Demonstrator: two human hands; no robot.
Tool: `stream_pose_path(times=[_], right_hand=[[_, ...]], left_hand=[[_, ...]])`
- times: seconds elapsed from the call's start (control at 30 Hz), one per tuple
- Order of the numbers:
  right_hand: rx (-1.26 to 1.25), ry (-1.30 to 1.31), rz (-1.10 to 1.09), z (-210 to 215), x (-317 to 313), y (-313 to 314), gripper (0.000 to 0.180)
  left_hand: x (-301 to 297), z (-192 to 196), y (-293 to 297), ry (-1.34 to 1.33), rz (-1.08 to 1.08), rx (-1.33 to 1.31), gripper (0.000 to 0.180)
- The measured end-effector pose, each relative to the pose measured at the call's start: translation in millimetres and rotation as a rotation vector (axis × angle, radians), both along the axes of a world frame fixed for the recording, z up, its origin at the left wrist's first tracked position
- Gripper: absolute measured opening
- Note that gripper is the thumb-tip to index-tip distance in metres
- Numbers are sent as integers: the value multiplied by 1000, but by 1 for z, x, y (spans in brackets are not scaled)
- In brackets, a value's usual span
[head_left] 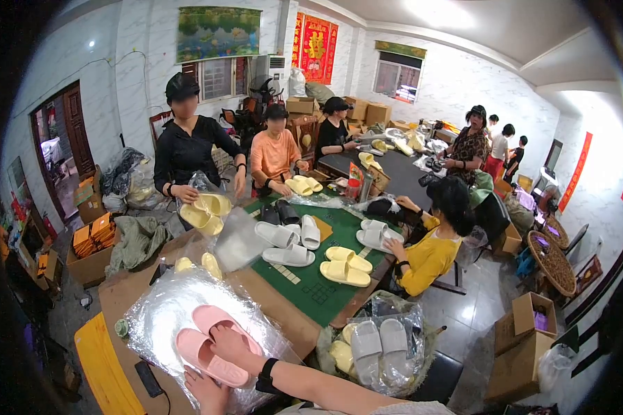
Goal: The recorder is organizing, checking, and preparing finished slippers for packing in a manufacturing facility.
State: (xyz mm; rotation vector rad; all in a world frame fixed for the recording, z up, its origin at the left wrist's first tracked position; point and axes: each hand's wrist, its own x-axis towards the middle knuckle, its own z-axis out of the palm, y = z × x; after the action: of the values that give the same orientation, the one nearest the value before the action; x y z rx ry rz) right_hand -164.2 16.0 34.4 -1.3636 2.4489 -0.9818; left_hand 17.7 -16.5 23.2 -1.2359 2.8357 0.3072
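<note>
A pair of pink slippers point(211, 342) lies on a stack of clear plastic bags point(163, 308) on the brown table in front of me. My right hand point(233, 346) rests on top of the pink slippers, a black band on its wrist. My left hand point(206, 393) shows at the lower edge, its fingers touching the near end of the lower slipper and the plastic. Whether either hand truly grips a slipper is hard to tell.
Several other people pack slippers around a green mat point(311, 277) with white point(287, 245) and yellow point(346, 266) pairs. A bag of grey slippers point(377, 346) sits to my right. Cardboard boxes point(522, 346) stand on the floor. A black phone point(149, 379) lies near a yellow board point(107, 373).
</note>
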Motion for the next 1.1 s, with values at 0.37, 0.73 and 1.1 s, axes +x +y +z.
stream_pose_path(times=[0.37,0.73,1.1], right_hand=[[-107,61,-4,-3,-5,2,30],[-243,-65,-27,8,-9,17,16],[-740,-410,-405,-46,-71,153,16]], left_hand=[[-9,10,2,13,8,12,97],[-8,13,6,-33,-3,-26,100],[-9,49,9,122,41,121,103]])
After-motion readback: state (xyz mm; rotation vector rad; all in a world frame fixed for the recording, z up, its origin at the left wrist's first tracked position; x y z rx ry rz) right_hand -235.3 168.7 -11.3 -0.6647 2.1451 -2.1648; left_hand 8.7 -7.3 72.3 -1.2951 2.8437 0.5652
